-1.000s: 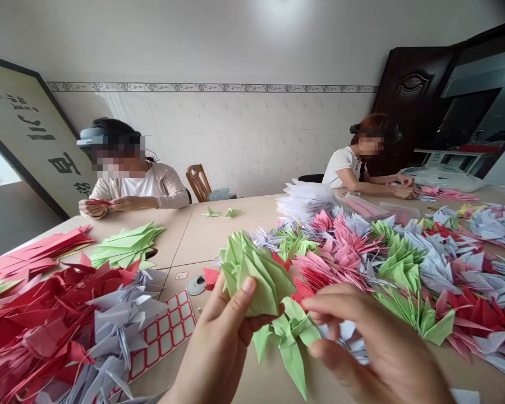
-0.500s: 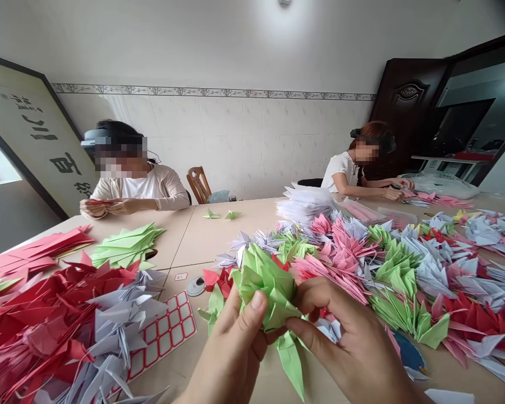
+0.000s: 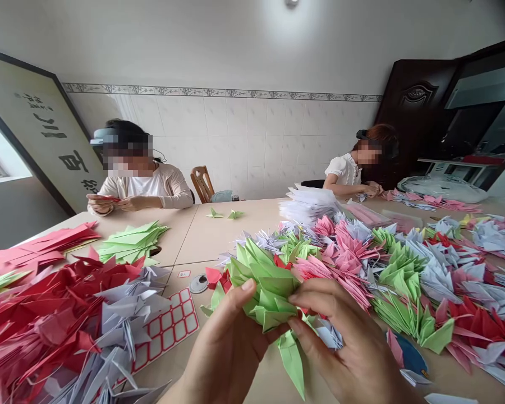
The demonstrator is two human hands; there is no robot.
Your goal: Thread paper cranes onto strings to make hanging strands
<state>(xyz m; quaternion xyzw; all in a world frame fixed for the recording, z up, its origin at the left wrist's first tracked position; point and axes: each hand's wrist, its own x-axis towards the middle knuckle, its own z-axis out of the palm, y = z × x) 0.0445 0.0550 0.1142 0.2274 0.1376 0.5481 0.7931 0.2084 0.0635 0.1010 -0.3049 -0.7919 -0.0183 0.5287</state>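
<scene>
A bundle of green folded paper cranes (image 3: 265,283) is held up between both my hands above the table. My left hand (image 3: 225,339) wraps round its left and underside, thumb along the near side. My right hand (image 3: 340,331) grips the bundle's right edge between thumb and fingers. Another green folded piece (image 3: 292,362) hangs or lies below the bundle, pointing toward me; I cannot tell whether it is joined. Behind the bundle, red folded paper (image 3: 216,278) shows in part. My left fingertips are hidden by the paper.
Red and white folded cranes (image 3: 50,320) pile up at left beside a red-bordered label sheet (image 3: 174,322). Green paper sheets (image 3: 132,241) lie farther back. Many coloured cranes (image 3: 404,269) cover the right side. Two people (image 3: 141,188) (image 3: 347,168) sit across the table (image 3: 197,238).
The bundle has tilted in my hands, with its folded points now fanned toward the upper left. My left thumb has shifted left and up. The person at right has drawn their hands together.
</scene>
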